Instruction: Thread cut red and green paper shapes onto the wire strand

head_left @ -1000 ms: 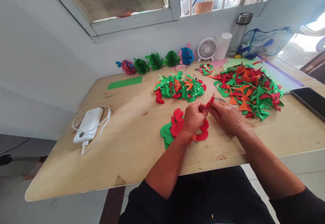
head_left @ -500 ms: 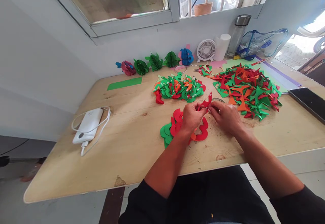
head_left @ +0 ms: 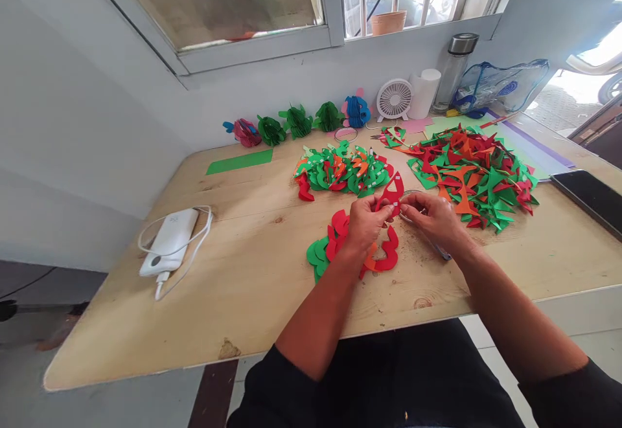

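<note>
My left hand (head_left: 367,224) is closed on a red paper cut-out (head_left: 394,185) that stands up from its fingers and bears small white patches. My right hand (head_left: 435,221) has thumb and fingertips pinched together at the lower right edge of that cut-out, by a white patch; what lies between them is too small to tell. Under and behind the right hand shows part of a round, clear-looking ring (head_left: 413,193). A small bluish-grey object (head_left: 443,253) pokes out below its palm. Red and green curved paper pieces (head_left: 387,258) lie beneath my left wrist.
Patched paper pieces (head_left: 335,172) are heaped ahead, and red, green and orange scraps (head_left: 479,179) at right. Folded paper figures (head_left: 296,119), a small fan (head_left: 394,99) and a glass bottle (head_left: 449,78) line the wall. A power bank (head_left: 170,240) lies left, a phone (head_left: 590,195) right.
The red cut-out has turned so more of its face and white patches show. My hands stay almost in place; the bluish-grey object now shows under my right hand.
</note>
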A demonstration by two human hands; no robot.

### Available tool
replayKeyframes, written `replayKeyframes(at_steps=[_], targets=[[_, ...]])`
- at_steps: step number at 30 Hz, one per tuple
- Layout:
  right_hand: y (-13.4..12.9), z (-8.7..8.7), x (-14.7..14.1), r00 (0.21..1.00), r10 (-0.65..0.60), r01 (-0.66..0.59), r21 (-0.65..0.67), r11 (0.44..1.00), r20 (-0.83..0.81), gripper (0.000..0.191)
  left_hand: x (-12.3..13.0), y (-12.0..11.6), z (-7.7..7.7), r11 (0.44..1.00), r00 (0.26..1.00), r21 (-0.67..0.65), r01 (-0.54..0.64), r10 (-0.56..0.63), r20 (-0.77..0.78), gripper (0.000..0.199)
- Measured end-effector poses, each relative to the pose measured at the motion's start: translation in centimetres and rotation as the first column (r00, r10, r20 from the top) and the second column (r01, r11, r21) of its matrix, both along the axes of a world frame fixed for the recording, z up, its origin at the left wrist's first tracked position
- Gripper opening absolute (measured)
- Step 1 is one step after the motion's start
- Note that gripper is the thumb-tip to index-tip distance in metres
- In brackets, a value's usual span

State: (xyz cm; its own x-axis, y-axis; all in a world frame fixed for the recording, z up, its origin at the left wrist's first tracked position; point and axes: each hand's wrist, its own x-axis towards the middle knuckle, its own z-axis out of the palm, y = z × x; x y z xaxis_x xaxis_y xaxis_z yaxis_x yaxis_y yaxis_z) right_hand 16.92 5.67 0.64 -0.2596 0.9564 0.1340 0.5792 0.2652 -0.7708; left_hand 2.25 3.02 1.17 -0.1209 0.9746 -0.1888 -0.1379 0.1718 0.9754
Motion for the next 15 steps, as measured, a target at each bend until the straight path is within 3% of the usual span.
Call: replayKeyframes(at_steps=[9,15], targets=[[0.11,0.02,0.05,0.986,-0.044,0.023,-0.135,0.991,-0.158,0.024,0.33,0.33,-0.83,0.987,0.988,0.121,0.108,-0.121,0.099,0.012],[0.02,0.4,0.2,0.955,-0.07,0.012,-0.201,0.98,-0.287,0.024,-0.08,0.53,-0.66,0.991,0.969,0.074,0.115,-0.128,0.209,0.033]])
